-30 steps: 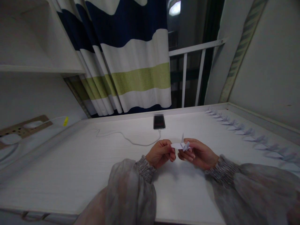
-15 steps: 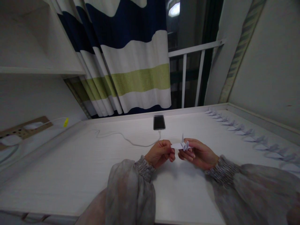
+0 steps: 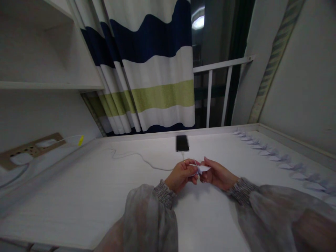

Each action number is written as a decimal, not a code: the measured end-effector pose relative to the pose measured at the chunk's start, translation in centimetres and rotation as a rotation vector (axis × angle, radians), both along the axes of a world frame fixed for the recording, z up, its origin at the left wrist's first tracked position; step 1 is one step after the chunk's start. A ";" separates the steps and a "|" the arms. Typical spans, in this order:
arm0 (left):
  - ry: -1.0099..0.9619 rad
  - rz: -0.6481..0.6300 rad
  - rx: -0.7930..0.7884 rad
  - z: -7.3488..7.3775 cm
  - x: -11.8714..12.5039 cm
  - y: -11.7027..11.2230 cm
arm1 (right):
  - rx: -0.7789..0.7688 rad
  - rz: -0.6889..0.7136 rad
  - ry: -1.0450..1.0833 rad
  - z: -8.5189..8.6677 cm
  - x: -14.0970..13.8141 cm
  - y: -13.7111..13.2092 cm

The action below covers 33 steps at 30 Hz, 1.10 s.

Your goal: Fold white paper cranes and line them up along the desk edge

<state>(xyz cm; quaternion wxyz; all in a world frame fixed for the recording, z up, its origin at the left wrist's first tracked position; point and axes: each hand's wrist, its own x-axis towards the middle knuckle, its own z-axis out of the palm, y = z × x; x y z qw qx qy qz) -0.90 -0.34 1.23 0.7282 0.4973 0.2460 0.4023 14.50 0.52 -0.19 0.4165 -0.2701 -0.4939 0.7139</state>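
A small white folded-paper crane (image 3: 204,168) is held just above the white desk, between both hands. My left hand (image 3: 183,174) pinches its folded left end between thumb and fingers, hiding much of that part. My right hand (image 3: 218,174) grips the pale wing-like flap at the other side, with the fingers curled beneath. Both hands are close together, and the finer folds are too small to make out. Along the desk's right side runs a row of several similar paper cranes (image 3: 285,165).
Behind the hands lies a black phone (image 3: 182,143) with a white cable (image 3: 147,161) trailing left. A power strip (image 3: 33,148) with plugs is at the left wall, below a white shelf (image 3: 49,85). A striped curtain (image 3: 162,94) and railing (image 3: 223,66) stand beyond the white desk (image 3: 78,206).
The crane has been turned about between my hands: its folded end now sits at my left fingers and the flap points right. My hands have drawn closer together. The view has shifted slightly.
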 end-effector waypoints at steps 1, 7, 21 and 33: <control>-0.001 0.020 -0.009 0.1 -0.2 0.1 | 0.040 -0.084 -0.068 -0.1 0.1 1.0; -0.007 0.054 -0.055 -0.3 -0.8 0.5 | 0.687 -0.589 -0.615 -0.8 0.0 9.7; -0.094 0.085 -0.164 -0.8 -0.7 1.2 | 0.682 -0.495 -0.948 -2.1 -2.6 15.8; -0.099 0.188 -0.162 -0.7 -0.8 1.4 | 0.622 -0.649 -0.674 -1.2 -1.7 13.8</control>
